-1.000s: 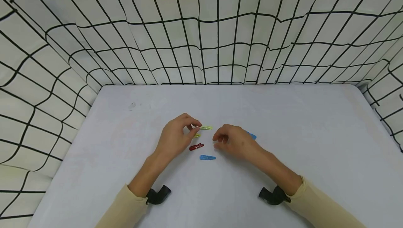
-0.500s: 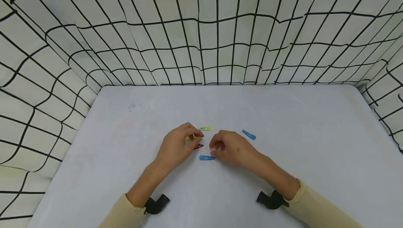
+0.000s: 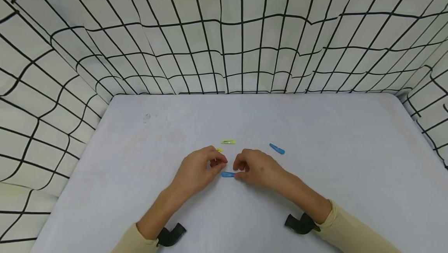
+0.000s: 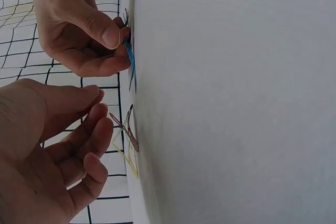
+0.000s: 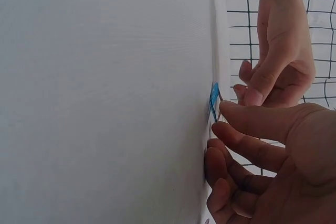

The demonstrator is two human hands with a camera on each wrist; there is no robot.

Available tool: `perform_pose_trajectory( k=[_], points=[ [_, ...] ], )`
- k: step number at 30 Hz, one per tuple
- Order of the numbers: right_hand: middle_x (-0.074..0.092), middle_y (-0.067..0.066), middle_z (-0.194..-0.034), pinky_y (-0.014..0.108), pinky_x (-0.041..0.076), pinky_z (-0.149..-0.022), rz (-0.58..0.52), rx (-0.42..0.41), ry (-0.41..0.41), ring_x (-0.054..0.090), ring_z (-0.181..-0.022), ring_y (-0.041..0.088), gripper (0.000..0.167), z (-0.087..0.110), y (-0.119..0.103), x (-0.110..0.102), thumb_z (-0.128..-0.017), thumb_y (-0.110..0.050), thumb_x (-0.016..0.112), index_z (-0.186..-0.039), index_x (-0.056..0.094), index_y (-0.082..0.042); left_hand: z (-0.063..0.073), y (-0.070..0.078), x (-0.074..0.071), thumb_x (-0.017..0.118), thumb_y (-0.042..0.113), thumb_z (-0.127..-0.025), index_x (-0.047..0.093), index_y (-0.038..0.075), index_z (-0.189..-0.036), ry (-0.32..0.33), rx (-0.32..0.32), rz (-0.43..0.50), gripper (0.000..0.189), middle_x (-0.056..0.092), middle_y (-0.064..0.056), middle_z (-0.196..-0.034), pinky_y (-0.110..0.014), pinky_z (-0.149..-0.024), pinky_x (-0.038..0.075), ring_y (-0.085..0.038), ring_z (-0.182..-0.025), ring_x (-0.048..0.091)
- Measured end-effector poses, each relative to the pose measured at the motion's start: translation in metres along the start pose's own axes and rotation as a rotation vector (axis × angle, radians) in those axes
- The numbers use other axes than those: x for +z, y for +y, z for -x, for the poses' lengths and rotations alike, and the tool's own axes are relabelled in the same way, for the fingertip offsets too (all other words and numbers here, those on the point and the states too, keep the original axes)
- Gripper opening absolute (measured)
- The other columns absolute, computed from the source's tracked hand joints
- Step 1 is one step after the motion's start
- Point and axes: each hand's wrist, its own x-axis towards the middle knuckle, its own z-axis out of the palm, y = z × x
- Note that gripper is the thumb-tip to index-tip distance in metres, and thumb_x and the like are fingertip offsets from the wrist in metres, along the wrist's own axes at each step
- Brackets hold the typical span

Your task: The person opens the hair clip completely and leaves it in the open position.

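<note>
Near the table's middle, my right hand [image 3: 259,166] pinches one end of a blue snap hair clip [image 3: 228,174] between thumb and index finger, the other fingers curled below. In the right wrist view the pinched clip [image 5: 213,100] sits at the white surface, its prongs spread apart. My left hand [image 3: 196,170] hovers just left of it, fingers loosely bent and holding nothing. A dark red hair clip [image 4: 135,142] stands close to the left fingertips in the left wrist view; the hand mostly covers it from above. Beyond it lies a yellow clip [image 3: 219,149], partly hidden by the left hand.
A yellow-green hair clip [image 3: 228,142] lies farther back, and another blue clip [image 3: 277,149] lies behind the right hand. The white table [image 3: 332,136] reaches back to a white wall with black grid lines [image 3: 241,35], which also rises on both sides.
Both hands have come nearer the front. The left has moved from the yellow-green clip to over the red one; the right has reached the near blue clip and pinches its end.
</note>
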Motion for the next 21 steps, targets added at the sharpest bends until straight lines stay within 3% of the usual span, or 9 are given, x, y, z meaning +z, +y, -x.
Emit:
perform_pose_trajectory(
  k=[6, 21],
  points=[
    [0.065, -0.008, -0.089, 0.029, 0.051, -0.077, 0.017, 0.028, -0.002, 0.058, -0.084, 0.010, 0.012, 0.0000, -0.0027, 0.0018, -0.088, -0.017, 0.084, -0.096, 0.075, -0.020, 0.0048, 0.0006, 0.0014, 0.084, 0.010, -0.086, 0.080, 0.022, -0.094, -0.047, 0.022, -0.001, 0.015, 0.066, 0.016, -0.083, -0.020, -0.073, 0.052, -0.002, -0.077, 0.061],
    [0.062, -0.006, -0.084, 0.027, 0.048, -0.069, 0.059, 0.018, 0.016, 0.056, -0.078, 0.010, 0.012, -0.0002, -0.0040, 0.0052, -0.087, -0.012, 0.084, -0.089, 0.073, -0.017, 0.0063, 0.0032, 0.0008, 0.081, 0.011, -0.087, 0.079, 0.022, -0.094, -0.132, -0.044, -0.050, 0.013, 0.068, 0.014, -0.078, -0.019, -0.065, 0.047, -0.004, -0.072, 0.058]
  ],
)
